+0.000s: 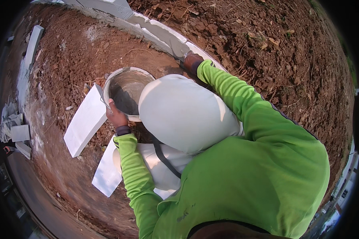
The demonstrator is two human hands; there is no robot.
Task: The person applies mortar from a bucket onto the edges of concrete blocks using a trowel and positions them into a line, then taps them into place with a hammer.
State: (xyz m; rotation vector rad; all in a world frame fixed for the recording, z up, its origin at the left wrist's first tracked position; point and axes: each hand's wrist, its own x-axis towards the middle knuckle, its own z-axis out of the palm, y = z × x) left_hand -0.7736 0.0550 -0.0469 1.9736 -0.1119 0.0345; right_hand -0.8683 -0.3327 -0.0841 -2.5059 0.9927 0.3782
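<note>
My left hand [116,116] is closed on the near rim of a round bucket [115,85] that has grey, wet-looking mortar smeared on its inside. The bucket leans against my bent knee in pale trousers. Ahead, a low wall of white blocks carries a strip of grey mortar [165,36] along its top. My right hand [193,62] is down at this strip, its fingers curled together. Whatever it grips is mostly hidden beneath it, so I cannot name it.
Two white blocks [83,124] [108,172] lie on the soil left of my legs. Another block [34,44] lies farther left, above a pile of block pieces [11,125]. One block [115,7] stands on the wall's far part. Loose reddish soil [291,59] borders the wall on the right.
</note>
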